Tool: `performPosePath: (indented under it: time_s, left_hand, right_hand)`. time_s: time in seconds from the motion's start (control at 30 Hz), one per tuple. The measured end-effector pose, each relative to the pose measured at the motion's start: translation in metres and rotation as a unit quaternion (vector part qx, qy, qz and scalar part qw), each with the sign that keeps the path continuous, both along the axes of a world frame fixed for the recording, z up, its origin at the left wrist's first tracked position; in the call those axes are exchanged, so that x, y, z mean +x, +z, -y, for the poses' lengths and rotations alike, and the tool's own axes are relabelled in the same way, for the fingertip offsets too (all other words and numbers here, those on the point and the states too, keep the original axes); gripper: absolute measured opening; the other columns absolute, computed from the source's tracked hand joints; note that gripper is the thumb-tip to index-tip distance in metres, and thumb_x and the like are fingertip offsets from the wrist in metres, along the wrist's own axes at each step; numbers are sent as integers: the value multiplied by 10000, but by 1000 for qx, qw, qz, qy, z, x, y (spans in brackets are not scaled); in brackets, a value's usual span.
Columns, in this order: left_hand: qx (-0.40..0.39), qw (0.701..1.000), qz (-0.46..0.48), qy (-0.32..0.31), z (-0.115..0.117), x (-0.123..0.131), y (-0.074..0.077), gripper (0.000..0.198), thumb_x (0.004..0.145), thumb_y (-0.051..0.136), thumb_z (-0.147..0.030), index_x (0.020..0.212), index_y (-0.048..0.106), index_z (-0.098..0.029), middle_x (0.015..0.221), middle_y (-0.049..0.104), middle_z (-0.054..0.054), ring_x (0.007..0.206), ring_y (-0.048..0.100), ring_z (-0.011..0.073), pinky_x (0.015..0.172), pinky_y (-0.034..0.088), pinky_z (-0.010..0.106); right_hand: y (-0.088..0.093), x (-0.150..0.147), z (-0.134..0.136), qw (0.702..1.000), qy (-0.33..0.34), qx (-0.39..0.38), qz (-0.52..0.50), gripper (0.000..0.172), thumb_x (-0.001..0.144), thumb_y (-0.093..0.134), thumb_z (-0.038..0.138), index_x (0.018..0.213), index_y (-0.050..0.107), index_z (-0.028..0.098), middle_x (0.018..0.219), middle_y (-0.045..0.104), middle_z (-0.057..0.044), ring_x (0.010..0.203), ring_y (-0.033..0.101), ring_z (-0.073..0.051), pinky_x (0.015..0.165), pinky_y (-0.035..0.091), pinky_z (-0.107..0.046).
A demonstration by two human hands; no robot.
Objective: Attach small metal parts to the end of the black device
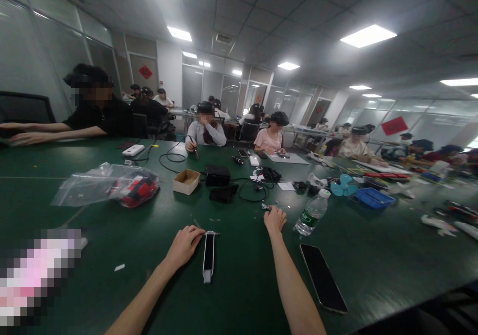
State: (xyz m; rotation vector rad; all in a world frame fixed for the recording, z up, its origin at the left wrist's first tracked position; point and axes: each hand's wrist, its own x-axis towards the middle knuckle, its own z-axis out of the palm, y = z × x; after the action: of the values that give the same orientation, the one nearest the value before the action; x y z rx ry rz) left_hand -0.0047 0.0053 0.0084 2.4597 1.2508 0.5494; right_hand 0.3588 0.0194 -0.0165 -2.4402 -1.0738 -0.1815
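Observation:
My left hand (185, 246) rests on the green table (239, 285) with fingers curled, touching the top of a slim black-and-silver device (208, 256) that lies flat. My right hand (275, 220) reaches farther out and its fingers close over small metal parts (267, 207); what it grips is too small to name. A clear water bottle (312, 212) with a white cap stands just right of that hand.
A black phone (322, 278) lies face up at the right. A plastic bag with red-black items (127, 185), a small cardboard box (186, 181), black pouches and cables sit mid-table. Several people work along the far side. A blue tray (374, 197) stands right.

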Motion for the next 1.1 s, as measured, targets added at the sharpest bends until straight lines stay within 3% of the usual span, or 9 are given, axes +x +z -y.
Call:
performPosePath:
  time_s: [0.13, 0.23, 0.4, 0.7, 0.97, 1.1]
  left_hand:
    - [-4, 1000, 4, -2, -1, 0, 0, 328, 947, 365, -303, 1109, 647, -256, 1076, 646, 54, 958, 583, 207, 798, 444, 335]
    - [-3, 1000, 4, 1, -2, 0, -1, 324, 946, 373, -316, 1104, 651, -260, 1069, 646, 54, 952, 589, 206, 795, 446, 329]
    - [-1, 1000, -1, 1, -4, 1, -3, 316, 945, 379, -296, 1099, 652, -259, 1064, 647, 55, 966, 586, 202, 814, 443, 322]
    - [8, 1000, 5, -2, -6, -1, -10, 315, 954, 372, -298, 1109, 643, -262, 1068, 643, 54, 963, 580, 199, 810, 434, 323]
    - [3, 1000, 5, -1, -3, 0, -5, 316, 950, 375, -300, 1099, 650, -261, 1072, 643, 56, 965, 580, 202, 807, 434, 326]
    - [5, 1000, 5, 0, -3, -1, -6, 319, 948, 374, -298, 1118, 642, -267, 1073, 640, 54, 970, 578, 200, 813, 436, 325]
  right_hand:
    - [0, 3, -5, 998, 59, 1, 5, 287, 878, 422, 245, 1050, 648, 203, 1065, 601, -134, 1045, 478, -280, 841, 344, -391]
    - [1, 6, -6, 993, 118, 7, -5, 299, 881, 428, 266, 1094, 634, 228, 1055, 613, -103, 1052, 474, -264, 851, 343, -380]
    - [2, 9, -7, 998, 43, 39, -9, 402, 850, 443, 241, 1229, 576, 224, 1138, 565, -136, 1083, 440, -295, 859, 338, -409]
    - [-1, 0, -7, 999, 21, 9, 25, 327, 872, 444, 275, 1083, 684, 209, 1107, 512, -172, 1073, 410, -324, 847, 315, -436]
    - [3, -9, 8, 998, 52, 0, 38, 259, 877, 465, 276, 951, 702, 204, 1087, 519, -158, 1064, 405, -316, 840, 311, -425]
    - [6, -14, 17, 992, 125, -13, 9, 209, 865, 498, 277, 913, 698, 235, 1076, 541, -116, 1079, 405, -290, 856, 313, -404]
